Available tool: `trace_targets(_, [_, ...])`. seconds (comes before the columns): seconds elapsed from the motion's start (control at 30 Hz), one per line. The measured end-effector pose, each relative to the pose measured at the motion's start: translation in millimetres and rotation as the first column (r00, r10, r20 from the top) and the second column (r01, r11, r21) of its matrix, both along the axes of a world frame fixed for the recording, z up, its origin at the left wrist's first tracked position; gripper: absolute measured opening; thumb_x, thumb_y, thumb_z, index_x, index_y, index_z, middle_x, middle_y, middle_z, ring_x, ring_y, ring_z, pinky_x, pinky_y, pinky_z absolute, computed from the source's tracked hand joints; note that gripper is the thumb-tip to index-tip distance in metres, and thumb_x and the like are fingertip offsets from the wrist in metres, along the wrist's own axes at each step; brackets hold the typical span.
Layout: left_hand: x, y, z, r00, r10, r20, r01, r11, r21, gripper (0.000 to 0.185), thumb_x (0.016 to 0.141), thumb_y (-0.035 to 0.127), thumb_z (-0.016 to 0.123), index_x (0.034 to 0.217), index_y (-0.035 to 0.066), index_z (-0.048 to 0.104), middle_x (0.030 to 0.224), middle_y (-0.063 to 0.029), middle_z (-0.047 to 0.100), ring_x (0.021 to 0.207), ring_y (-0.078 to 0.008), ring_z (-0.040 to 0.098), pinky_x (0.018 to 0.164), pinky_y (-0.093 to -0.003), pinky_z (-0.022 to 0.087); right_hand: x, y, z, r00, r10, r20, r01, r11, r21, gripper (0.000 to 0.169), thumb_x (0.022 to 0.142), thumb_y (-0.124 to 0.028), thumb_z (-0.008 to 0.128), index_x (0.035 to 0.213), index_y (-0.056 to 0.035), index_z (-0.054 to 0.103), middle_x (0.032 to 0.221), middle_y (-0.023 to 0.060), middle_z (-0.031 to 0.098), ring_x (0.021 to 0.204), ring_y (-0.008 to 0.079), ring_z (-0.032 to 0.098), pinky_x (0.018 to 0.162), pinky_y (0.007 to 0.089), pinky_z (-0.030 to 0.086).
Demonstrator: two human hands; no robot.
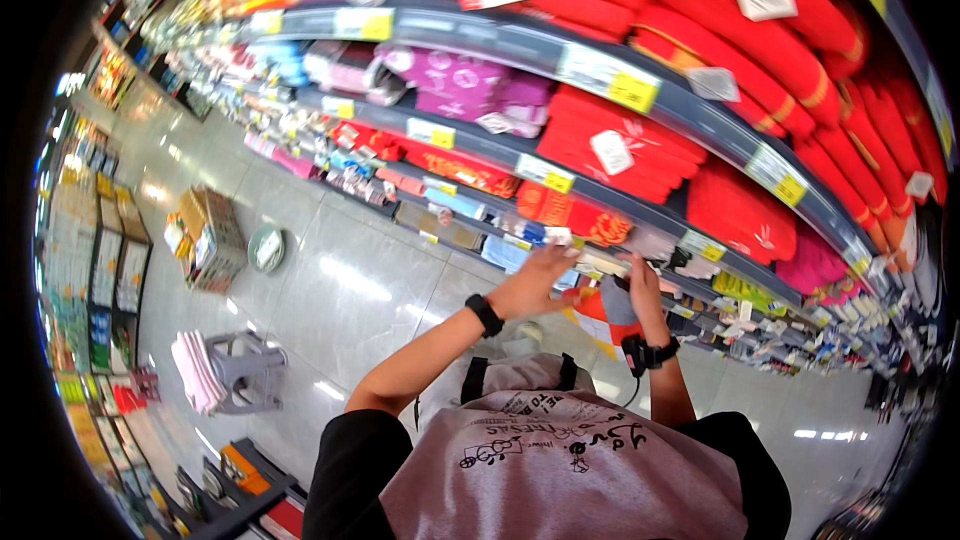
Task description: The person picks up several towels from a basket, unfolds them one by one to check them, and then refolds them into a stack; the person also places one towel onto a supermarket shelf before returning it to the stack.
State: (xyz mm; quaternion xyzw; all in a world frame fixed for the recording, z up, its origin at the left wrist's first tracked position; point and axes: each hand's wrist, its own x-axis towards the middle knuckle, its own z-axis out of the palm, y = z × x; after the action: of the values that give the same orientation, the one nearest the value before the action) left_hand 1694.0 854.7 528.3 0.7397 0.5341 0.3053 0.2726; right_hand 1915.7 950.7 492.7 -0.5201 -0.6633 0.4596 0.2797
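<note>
My right hand (pixel 643 289) grips a small textile item (pixel 616 304) in grey, red, orange and white, which hangs in front of the lower shelves. My left hand (pixel 534 283) is spread beside it, its thumb near the item's orange-red part; whether it touches is unclear. Just beyond both hands runs a shelf with folded textiles, among them red ones with orange patterns (pixel 574 214) and a light blue one (pixel 504 251). Higher up lie stacks of red folded towels (pixel 615 142) and purple ones (pixel 469 82), with tags attached.
Curved-looking shelf edges (pixel 480 30) with price labels cross the view. On the tiled floor to the left stand an open cardboard box (pixel 217 240) with packages, a round green basin (pixel 266 249) and a grey plastic stool (pixel 247 371) bearing folded pink cloth (pixel 196 371). Stacked cartons (pixel 109 255) line the far left.
</note>
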Motion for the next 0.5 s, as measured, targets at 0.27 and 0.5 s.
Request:
trace_targets(0.27, [-74.3, -103.5, 3.2, 0.938, -0.007, 0.348, 0.067, 0.985, -0.162, 0.035, 0.083, 0.017, 0.061, 0.108, 0.0, 0.044, 0.112, -0.017, 0.052, 0.092, -0.031, 0.054, 0.081, -0.0366, 0.044, -126.3, -81.7, 59.9, 0.955, 0.282, -0.09, -0.285, 0.958, -0.02, 0.055, 0.097, -0.034, 0.031, 0.069, 0.0014, 0.062, 0.051, -0.0047, 0.032, 0.049, 0.0057, 0.03, 0.048, 0.0242, 0.023])
trace_targets(0.5, [-191.7, -240.9, 34.6, 0.762, 0.368, 0.533, -0.428, 0.904, -0.012, 0.026, 0.083, 0.013, 0.062, 0.1, 0.004, 0.045, 0.12, -0.0128, 0.05, 0.086, -0.0247, 0.053, 0.075, -0.0318, 0.043, -307.2, -176.8, 101.4, 0.806, 0.545, -0.231, -0.548, 0.834, 0.057, 0.052, 0.097, -0.028, 0.028, 0.077, 0.0033, 0.064, 0.058, -0.0019, 0.036, 0.056, 0.0078, 0.033, 0.053, 0.0252, 0.026])
